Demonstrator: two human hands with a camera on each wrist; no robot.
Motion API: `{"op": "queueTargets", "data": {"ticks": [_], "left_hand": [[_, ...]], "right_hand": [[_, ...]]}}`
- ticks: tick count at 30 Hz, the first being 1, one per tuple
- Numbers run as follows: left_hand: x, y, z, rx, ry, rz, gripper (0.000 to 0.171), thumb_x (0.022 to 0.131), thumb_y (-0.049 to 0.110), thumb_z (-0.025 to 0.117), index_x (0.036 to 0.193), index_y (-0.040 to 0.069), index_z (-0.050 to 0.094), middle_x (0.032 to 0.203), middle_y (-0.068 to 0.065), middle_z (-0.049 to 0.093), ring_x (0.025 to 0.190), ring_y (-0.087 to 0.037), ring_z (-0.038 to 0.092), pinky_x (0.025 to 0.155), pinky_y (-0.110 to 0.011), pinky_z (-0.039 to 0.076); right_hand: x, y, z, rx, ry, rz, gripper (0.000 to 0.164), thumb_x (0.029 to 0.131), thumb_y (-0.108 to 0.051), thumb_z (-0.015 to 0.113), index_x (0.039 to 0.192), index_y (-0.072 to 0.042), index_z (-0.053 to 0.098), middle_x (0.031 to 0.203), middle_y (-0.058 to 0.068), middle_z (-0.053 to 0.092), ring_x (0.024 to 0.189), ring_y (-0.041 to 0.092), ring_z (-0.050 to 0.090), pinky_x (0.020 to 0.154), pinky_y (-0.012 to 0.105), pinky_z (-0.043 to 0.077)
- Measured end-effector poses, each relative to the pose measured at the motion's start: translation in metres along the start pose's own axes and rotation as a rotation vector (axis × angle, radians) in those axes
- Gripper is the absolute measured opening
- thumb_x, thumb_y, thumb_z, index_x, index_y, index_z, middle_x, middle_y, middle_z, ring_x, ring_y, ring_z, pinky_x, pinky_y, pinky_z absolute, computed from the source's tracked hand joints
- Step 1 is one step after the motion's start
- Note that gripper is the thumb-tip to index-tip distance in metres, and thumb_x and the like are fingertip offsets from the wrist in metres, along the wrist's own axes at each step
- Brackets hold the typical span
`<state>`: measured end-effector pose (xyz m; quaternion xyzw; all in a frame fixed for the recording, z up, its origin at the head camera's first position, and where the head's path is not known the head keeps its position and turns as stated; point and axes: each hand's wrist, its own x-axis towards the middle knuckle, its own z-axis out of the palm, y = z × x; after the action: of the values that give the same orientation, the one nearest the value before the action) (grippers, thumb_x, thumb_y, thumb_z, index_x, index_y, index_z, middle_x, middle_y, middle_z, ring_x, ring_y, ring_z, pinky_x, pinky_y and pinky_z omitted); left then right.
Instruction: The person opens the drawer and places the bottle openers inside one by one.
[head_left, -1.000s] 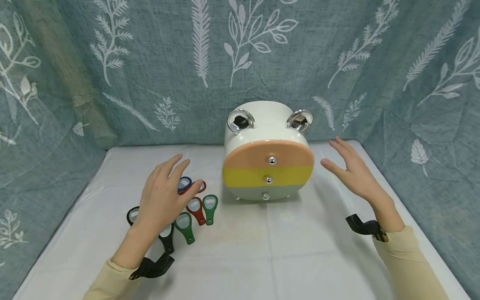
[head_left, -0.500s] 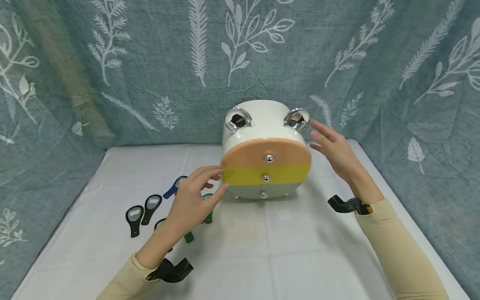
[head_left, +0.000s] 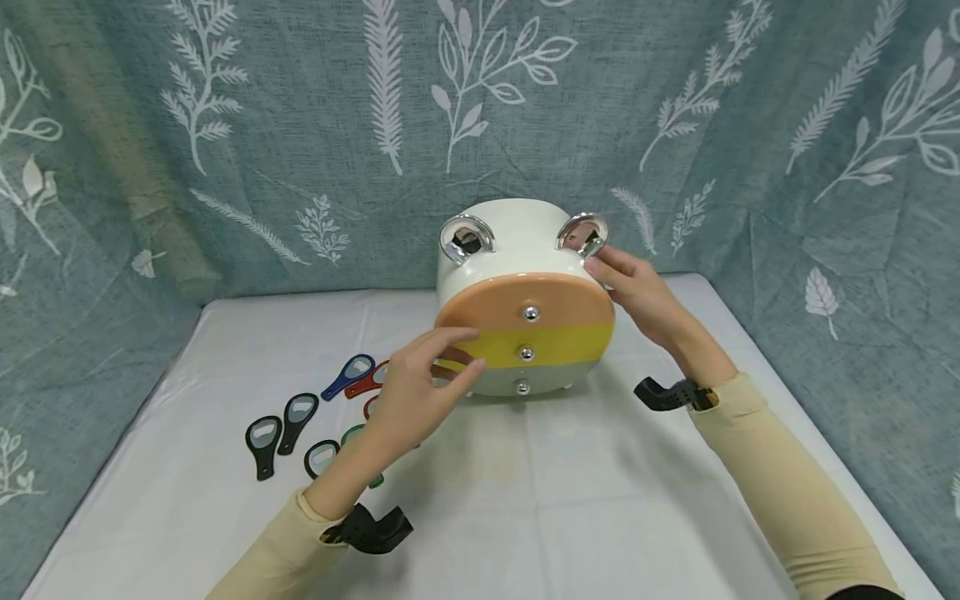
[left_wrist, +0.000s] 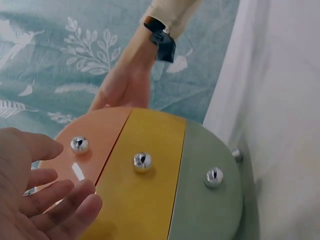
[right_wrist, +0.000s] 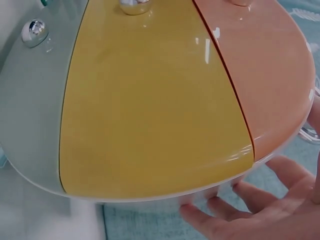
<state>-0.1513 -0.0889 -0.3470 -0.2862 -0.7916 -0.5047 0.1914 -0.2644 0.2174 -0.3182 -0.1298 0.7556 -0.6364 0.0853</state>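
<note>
A small rounded white drawer cabinet (head_left: 510,229) stands at the back of the table. Its front has an orange drawer (head_left: 487,300), a yellow drawer (head_left: 570,340) and a grey-green drawer (head_left: 555,379), each with a silver knob. All three look closed. My left hand (head_left: 420,387) is at the lower left of the front, fingers loosely bent and holding nothing; the left wrist view shows them apart from the knobs (left_wrist: 142,162). Along the cabinet's right side, below a chrome ring (head_left: 583,233), rests my right hand (head_left: 645,296), fingers spread against the wall.
Left of the cabinet lie several small magnifying glasses: black ones (head_left: 264,458), a blue one (head_left: 349,377), a red one (head_left: 366,383) and a green one (head_left: 377,481), some partly hidden by my left arm. A patterned curtain (head_left: 315,125) hangs behind the white-covered table (head_left: 600,517).
My left hand has moved right, from above the magnifying glasses to the cabinet's front left. My right hand has moved left onto the cabinet's right side. The view has shifted slightly.
</note>
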Motion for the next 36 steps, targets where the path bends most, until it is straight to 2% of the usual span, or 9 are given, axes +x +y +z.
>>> {"op": "queueTargets", "data": {"ticks": [5, 9, 12, 15, 20, 25, 28, 36], "left_hand": [[0.014, 0.003, 0.009, -0.024, -0.032, -0.045, 0.03, 0.09, 0.01, 0.074, 0.119, 0.004, 0.068, 0.111, -0.009, 0.068, 0.085, -0.012, 0.067, 0.068, -0.031, 0.057], [0.023, 0.005, 0.018, -0.041, -0.039, -0.032, 0.031, 0.089, 0.012, 0.075, 0.118, 0.006, 0.069, 0.109, -0.008, 0.07, 0.08, -0.011, 0.069, 0.068, -0.03, 0.057], [0.028, 0.005, 0.023, -0.086, -0.032, -0.026, 0.03, 0.088, 0.011, 0.076, 0.118, 0.007, 0.07, 0.102, -0.007, 0.072, 0.078, -0.011, 0.069, 0.066, -0.03, 0.057], [0.03, 0.004, 0.026, -0.164, -0.034, -0.061, 0.03, 0.089, 0.01, 0.075, 0.118, 0.008, 0.07, 0.098, -0.005, 0.073, 0.076, -0.012, 0.07, 0.066, -0.03, 0.057], [0.033, 0.002, 0.028, -0.305, -0.052, -0.146, 0.031, 0.09, 0.006, 0.072, 0.121, 0.006, 0.068, 0.098, -0.01, 0.073, 0.071, -0.023, 0.071, 0.063, -0.034, 0.058], [0.038, 0.004, 0.033, -0.38, -0.046, -0.152, 0.029, 0.092, -0.002, 0.067, 0.121, -0.002, 0.066, 0.102, -0.021, 0.07, 0.069, -0.038, 0.069, 0.06, -0.044, 0.057], [0.041, 0.004, 0.037, -0.423, -0.036, -0.164, 0.029, 0.092, -0.004, 0.066, 0.121, -0.004, 0.066, 0.104, -0.022, 0.07, 0.068, -0.041, 0.068, 0.059, -0.045, 0.057], [0.047, -0.003, 0.048, -0.498, -0.031, -0.165, 0.026, 0.095, 0.005, 0.066, 0.121, 0.001, 0.069, 0.101, -0.016, 0.072, 0.067, -0.033, 0.07, 0.059, -0.04, 0.058]], "right_hand": [[0.001, 0.001, -0.003, -0.012, 0.002, -0.004, 0.067, 0.101, -0.038, 0.056, 0.155, -0.007, 0.03, 0.158, 0.009, 0.027, 0.145, 0.023, 0.021, 0.113, 0.051, 0.022], [0.0, 0.002, -0.005, -0.024, -0.012, -0.023, 0.065, 0.102, -0.037, 0.055, 0.154, -0.007, 0.032, 0.158, 0.008, 0.029, 0.144, 0.023, 0.023, 0.113, 0.05, 0.023], [0.0, 0.002, -0.005, -0.041, -0.02, -0.041, 0.062, 0.102, -0.037, 0.054, 0.154, -0.009, 0.033, 0.156, 0.009, 0.031, 0.143, 0.023, 0.027, 0.113, 0.049, 0.025], [0.0, 0.003, -0.005, -0.042, -0.032, -0.052, 0.062, 0.102, -0.038, 0.055, 0.153, -0.01, 0.035, 0.154, 0.01, 0.035, 0.141, 0.024, 0.031, 0.112, 0.048, 0.028], [0.001, 0.003, -0.003, -0.055, -0.04, -0.044, 0.063, 0.101, -0.04, 0.056, 0.153, -0.011, 0.037, 0.153, 0.009, 0.038, 0.139, 0.025, 0.034, 0.111, 0.048, 0.029], [0.001, 0.004, -0.002, -0.062, -0.021, -0.027, 0.063, 0.1, -0.039, 0.057, 0.152, -0.01, 0.038, 0.152, 0.01, 0.039, 0.138, 0.026, 0.035, 0.111, 0.049, 0.029], [0.001, 0.004, -0.003, -0.062, -0.017, -0.02, 0.062, 0.1, -0.039, 0.057, 0.152, -0.009, 0.038, 0.151, 0.011, 0.04, 0.138, 0.027, 0.036, 0.111, 0.048, 0.03], [0.001, 0.008, -0.005, -0.05, 0.009, -0.029, 0.063, 0.1, -0.038, 0.058, 0.152, -0.01, 0.037, 0.151, 0.01, 0.04, 0.139, 0.024, 0.033, 0.112, 0.049, 0.028]]}}
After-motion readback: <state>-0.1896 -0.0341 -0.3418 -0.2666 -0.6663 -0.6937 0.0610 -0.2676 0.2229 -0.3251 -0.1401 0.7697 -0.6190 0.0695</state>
